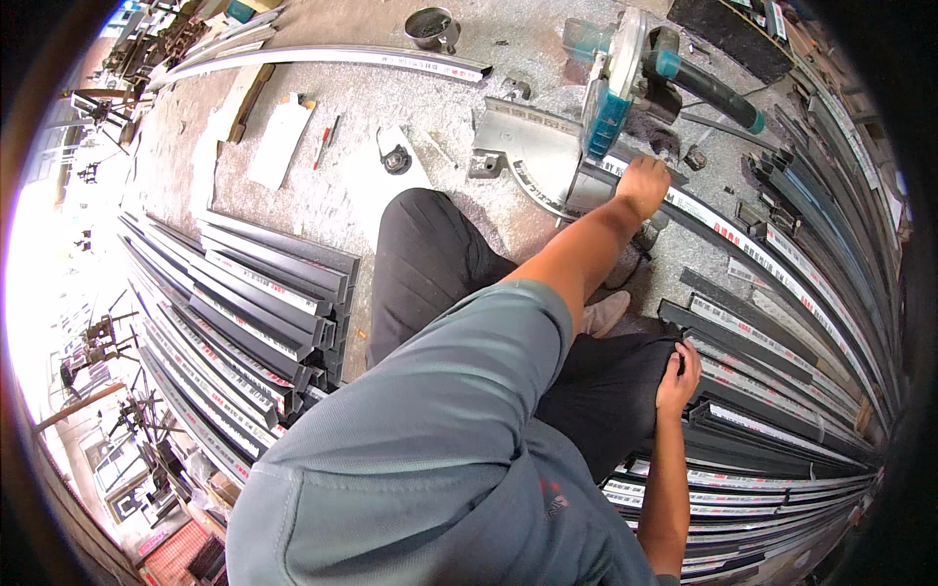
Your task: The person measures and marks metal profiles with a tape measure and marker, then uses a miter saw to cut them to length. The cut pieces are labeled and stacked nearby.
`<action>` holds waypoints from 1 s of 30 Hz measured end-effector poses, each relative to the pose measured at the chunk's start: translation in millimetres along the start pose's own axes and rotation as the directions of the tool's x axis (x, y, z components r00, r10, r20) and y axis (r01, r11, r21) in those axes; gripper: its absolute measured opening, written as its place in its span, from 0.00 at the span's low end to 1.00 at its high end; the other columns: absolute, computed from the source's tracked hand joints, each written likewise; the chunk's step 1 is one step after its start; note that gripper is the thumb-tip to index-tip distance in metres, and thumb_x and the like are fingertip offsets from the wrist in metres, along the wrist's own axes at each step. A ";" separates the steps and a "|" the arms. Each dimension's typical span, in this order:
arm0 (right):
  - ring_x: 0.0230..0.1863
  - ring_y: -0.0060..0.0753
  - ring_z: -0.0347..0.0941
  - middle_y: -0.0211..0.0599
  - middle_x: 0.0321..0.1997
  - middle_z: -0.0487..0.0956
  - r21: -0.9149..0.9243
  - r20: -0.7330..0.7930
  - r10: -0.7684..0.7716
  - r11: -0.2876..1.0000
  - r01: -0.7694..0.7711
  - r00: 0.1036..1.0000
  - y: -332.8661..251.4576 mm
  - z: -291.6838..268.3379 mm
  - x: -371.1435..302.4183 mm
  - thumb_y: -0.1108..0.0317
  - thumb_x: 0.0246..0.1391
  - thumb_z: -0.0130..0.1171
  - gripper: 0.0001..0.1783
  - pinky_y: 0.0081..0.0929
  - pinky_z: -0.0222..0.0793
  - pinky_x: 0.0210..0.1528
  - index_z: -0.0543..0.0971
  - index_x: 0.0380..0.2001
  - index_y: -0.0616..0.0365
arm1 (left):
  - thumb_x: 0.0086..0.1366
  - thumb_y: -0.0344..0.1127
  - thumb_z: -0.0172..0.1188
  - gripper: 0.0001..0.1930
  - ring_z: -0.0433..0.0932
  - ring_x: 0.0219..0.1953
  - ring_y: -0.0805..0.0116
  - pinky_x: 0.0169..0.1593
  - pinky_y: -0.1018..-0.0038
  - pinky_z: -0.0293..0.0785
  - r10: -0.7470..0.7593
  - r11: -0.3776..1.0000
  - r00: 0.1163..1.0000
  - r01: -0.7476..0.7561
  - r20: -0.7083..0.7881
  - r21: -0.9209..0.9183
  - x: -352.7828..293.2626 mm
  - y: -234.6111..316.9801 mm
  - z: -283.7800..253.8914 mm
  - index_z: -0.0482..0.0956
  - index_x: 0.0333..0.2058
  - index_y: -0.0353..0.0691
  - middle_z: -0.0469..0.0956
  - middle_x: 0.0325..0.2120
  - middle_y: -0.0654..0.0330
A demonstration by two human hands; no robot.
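My left arm reaches forward across my body. My left hand point(644, 187) is closed over a long aluminium profile point(728, 230) with a printed film strip, beside the mitre saw's fence. The mitre saw point(608, 122), teal and silver, stands on the floor. Its head is over the profile's near end, and whether the blade touches it cannot be seen. My right hand point(677, 377) rests on my right knee point(625, 391), its thumb and fingers apart and slightly bent, with no tool visible in it.
Stacks of dark profiles point(264, 293) lie at left, with more profiles point(772, 420) at right. A metal mug point(431, 29), a white sheet point(283, 142), a red marker point(322, 146) and a tape measure point(395, 159) lie on the floor. Another long profile point(342, 57) lies along the back.
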State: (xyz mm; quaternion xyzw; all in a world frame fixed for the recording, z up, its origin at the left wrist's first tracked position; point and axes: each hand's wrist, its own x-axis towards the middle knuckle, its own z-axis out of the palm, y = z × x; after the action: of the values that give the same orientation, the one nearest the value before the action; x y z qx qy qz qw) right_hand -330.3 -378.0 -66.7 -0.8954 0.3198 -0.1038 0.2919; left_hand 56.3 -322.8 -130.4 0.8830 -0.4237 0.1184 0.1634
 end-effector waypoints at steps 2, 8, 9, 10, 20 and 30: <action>0.63 0.55 0.72 0.47 0.60 0.79 0.006 0.021 -0.014 1.000 0.014 1.000 2.1 -0.5 1.7 0.67 0.64 0.56 0.13 0.45 0.63 0.68 0.83 0.47 0.59 | 0.58 0.34 0.59 0.06 0.76 0.46 0.58 0.47 0.64 0.75 0.015 0.999 1.000 -0.016 -0.007 -0.033 -13.4 2.0 -2.3 0.81 0.35 0.45 0.76 0.39 0.59; 0.64 0.55 0.71 0.49 0.61 0.78 -0.007 0.047 -0.013 1.000 0.013 0.999 4.9 -3.9 -2.6 0.69 0.64 0.57 0.14 0.45 0.62 0.68 0.82 0.50 0.60 | 0.59 0.33 0.61 0.09 0.75 0.49 0.58 0.53 0.62 0.74 0.012 0.990 0.994 0.004 0.110 -0.139 -66.8 -3.3 -37.1 0.81 0.39 0.46 0.75 0.41 0.59; 0.64 0.55 0.71 0.49 0.62 0.78 -0.017 0.046 -0.014 1.000 0.014 0.999 5.2 -5.0 -4.0 0.69 0.64 0.56 0.14 0.45 0.62 0.69 0.81 0.50 0.60 | 0.59 0.33 0.61 0.10 0.75 0.50 0.58 0.55 0.62 0.74 -0.011 0.989 0.989 0.032 0.149 -0.144 -75.6 -9.8 -44.7 0.81 0.40 0.47 0.75 0.42 0.60; 0.64 0.54 0.71 0.48 0.62 0.78 -0.027 0.047 -0.015 1.000 0.016 0.999 5.4 -5.7 -5.9 0.69 0.65 0.56 0.14 0.45 0.61 0.69 0.81 0.50 0.60 | 0.60 0.33 0.61 0.12 0.74 0.52 0.58 0.56 0.62 0.73 -0.012 0.992 0.983 0.035 0.183 -0.125 -83.7 -21.6 -52.4 0.81 0.43 0.48 0.75 0.44 0.60; 0.60 0.53 0.74 0.47 0.58 0.81 -0.093 0.027 -0.064 0.993 0.066 0.998 11.4 -6.8 -2.4 0.67 0.66 0.57 0.13 0.41 0.67 0.65 0.83 0.49 0.60 | 0.63 0.33 0.58 0.16 0.79 0.54 0.52 0.59 0.56 0.75 -0.255 0.966 0.872 0.211 0.418 0.151 -156.8 -266.4 -132.9 0.85 0.49 0.47 0.83 0.48 0.53; 0.51 0.58 0.80 0.52 0.46 0.85 -0.354 0.337 0.104 0.935 0.024 0.936 -15.6 26.9 80.8 0.50 0.59 0.60 0.22 0.48 0.76 0.52 0.85 0.46 0.55 | 0.71 0.53 0.57 0.28 0.73 0.61 0.42 0.65 0.55 0.67 -0.611 0.763 0.775 0.631 0.164 -0.138 -258.9 -273.6 -248.7 0.77 0.60 0.37 0.77 0.55 0.40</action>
State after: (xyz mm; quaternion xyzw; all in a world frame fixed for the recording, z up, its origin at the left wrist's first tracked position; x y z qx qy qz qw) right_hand -249.8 -407.2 -79.3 -0.9303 0.2945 0.1224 0.1812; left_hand 95.4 118.4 -43.6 0.9593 -0.1247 -0.0310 0.2513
